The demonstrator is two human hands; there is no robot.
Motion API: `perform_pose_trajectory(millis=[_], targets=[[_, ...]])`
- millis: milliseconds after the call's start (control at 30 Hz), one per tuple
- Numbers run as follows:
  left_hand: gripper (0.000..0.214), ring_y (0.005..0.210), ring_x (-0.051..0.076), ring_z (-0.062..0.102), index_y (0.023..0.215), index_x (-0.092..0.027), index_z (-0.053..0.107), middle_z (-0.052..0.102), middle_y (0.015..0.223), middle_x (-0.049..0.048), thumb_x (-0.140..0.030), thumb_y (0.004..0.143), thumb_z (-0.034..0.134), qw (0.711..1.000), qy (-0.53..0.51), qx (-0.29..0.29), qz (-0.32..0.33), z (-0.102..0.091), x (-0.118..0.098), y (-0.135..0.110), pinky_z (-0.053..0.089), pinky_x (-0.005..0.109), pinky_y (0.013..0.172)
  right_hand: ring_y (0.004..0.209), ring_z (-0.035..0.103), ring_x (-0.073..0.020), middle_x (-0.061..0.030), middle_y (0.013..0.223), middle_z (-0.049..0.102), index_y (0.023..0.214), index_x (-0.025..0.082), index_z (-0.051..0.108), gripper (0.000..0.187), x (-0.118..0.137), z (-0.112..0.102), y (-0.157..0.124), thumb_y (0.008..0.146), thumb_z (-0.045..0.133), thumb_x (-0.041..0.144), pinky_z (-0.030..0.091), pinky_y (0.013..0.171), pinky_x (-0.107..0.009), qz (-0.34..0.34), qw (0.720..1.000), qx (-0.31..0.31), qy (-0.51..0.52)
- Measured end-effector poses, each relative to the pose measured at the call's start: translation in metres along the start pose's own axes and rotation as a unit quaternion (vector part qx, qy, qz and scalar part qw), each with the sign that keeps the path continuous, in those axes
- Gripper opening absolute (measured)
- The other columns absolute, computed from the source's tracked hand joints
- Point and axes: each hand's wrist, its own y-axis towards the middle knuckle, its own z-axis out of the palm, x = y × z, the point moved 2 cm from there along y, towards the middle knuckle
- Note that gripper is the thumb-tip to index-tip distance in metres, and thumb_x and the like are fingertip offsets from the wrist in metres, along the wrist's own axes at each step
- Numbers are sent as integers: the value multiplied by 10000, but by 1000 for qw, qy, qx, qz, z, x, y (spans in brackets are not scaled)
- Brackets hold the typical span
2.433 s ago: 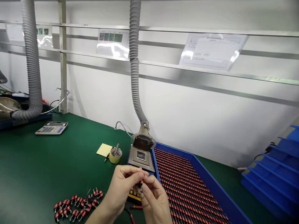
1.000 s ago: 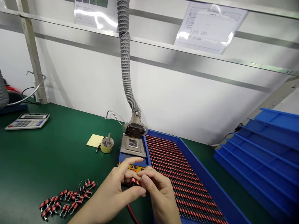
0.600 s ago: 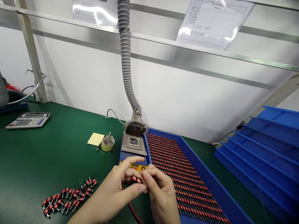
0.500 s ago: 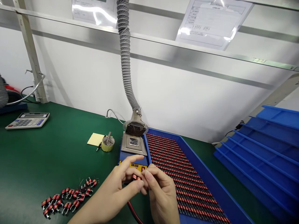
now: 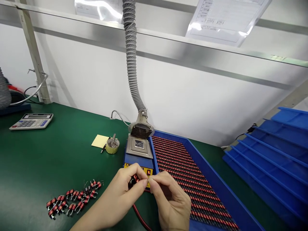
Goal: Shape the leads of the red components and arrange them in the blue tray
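Note:
My left hand (image 5: 120, 195) is closed around a small red-and-black wire-wound coil (image 5: 135, 178), mostly hidden behind the fingers. My right hand (image 5: 170, 200) pinches with thumb and forefinger right beside the left fingertips; whatever sits in that pinch is too small to make out. Both hands are in front of a blue solder pot (image 5: 139, 162) with a yellow front panel and a lit red switch. A loose group of similar coils (image 5: 73, 198) with bent wire leads lies on the green table left of my left forearm.
Right of the pot is a blue tray (image 5: 222, 192) with rows of coils. Stacked blue trays (image 5: 267, 154) stand farther right. A grey extraction hose (image 5: 132, 61) hangs over the pot. Left are a small tub (image 5: 112, 147), a pen (image 5: 103, 149), yellow notes (image 5: 99, 141) and a calculator (image 5: 32, 121).
My fingertips have come together, the left forefinger curling down to meet the thumb. My right hand has turned and shifted slightly right. The whole view has moved a little.

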Motion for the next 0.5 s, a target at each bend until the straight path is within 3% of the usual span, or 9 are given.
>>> perform_pose_trajectory(millis=[133,300,400,500], targets=[[190,727,139,456,792,-204,563,557,774,-26,-299,932,475,1000,18,1,-3,-1,-2,0,338,241,670,605,576,-129,14,647,637,726,223,672,114,1,0,-1,811,661,146,454,569,-215,-3,1000,12,-18],[206,763,150,475,769,-209,566,590,797,-19,-305,931,481,998,67,8,6,-1,-3,-4,349,241,716,557,506,-111,27,618,532,718,211,586,205,-3,-1,0,909,556,281,411,527,-213,95,991,81,54],[209,733,142,472,766,-211,556,582,780,-24,-289,936,463,997,77,4,14,-1,-4,-4,344,235,689,530,474,-106,43,592,484,714,222,544,242,-6,-11,2,939,515,308,399,517,-217,113,985,18,127],[215,721,140,466,784,-214,556,573,777,-24,-317,942,453,998,66,-15,12,-2,-3,-4,340,235,666,547,493,-104,39,603,516,743,233,608,168,-8,-21,2,905,578,266,410,524,-208,71,993,-38,85]])
